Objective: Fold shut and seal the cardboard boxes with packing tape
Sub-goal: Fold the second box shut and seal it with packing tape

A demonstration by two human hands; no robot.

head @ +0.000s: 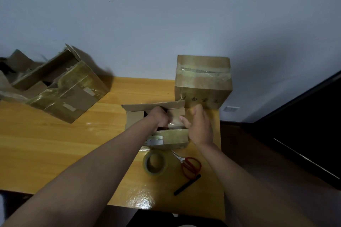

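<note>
A: Three boxes on worktop (55, 143). Small open box (156, 116) at centre, flaps up.
B: Hands?
A: Left hand (159, 118) reaches inside, fingers curled; what it grasps, cannot tell. Right hand (198, 125) released, fingers straight against the right flap.
B: Surroundings?
A: Tape roll (155, 162) and red scissors (190, 166) just in front; sealed box (203, 81) behind; torn box (62, 86) far left.

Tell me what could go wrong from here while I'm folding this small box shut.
1. The left hand is inside the small open cardboard box; the flap by the right hand could close on it.
2. The clear packing tape roll and red-handled scissors lie against the box's near side; sliding the box could knock them.
3. The tall taped cardboard box stands at the wooden table's right edge; a nudge might tip it off.
</note>
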